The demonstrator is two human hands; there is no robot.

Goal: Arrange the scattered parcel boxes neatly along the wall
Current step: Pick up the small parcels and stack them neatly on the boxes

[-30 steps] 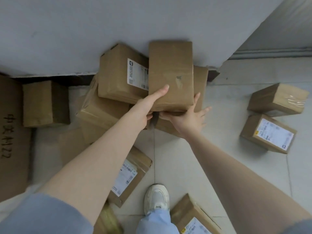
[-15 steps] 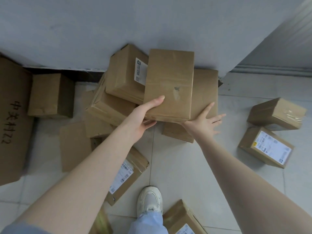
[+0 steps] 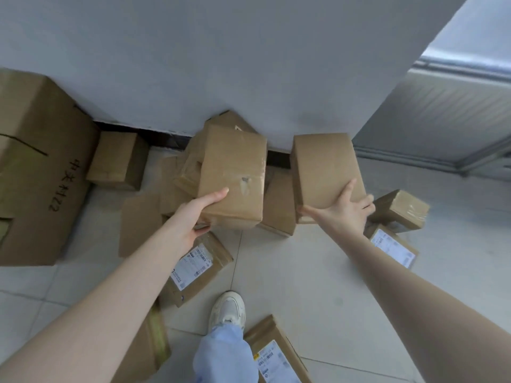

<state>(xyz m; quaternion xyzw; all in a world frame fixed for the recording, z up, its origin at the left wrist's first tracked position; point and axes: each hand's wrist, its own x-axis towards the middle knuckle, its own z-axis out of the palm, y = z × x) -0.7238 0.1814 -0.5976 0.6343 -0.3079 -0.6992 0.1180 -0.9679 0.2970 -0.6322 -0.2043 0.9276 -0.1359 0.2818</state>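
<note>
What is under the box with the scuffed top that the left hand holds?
Under the scuffed box held by the left hand, tilted brown boxes show at its left and a plain box at its right. What lies directly beneath is covered.

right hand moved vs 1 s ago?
Yes. The right hand has swung rightward, away from the scuffed box that the left hand holds, pulling a second plain box out toward the wall corner.
</note>
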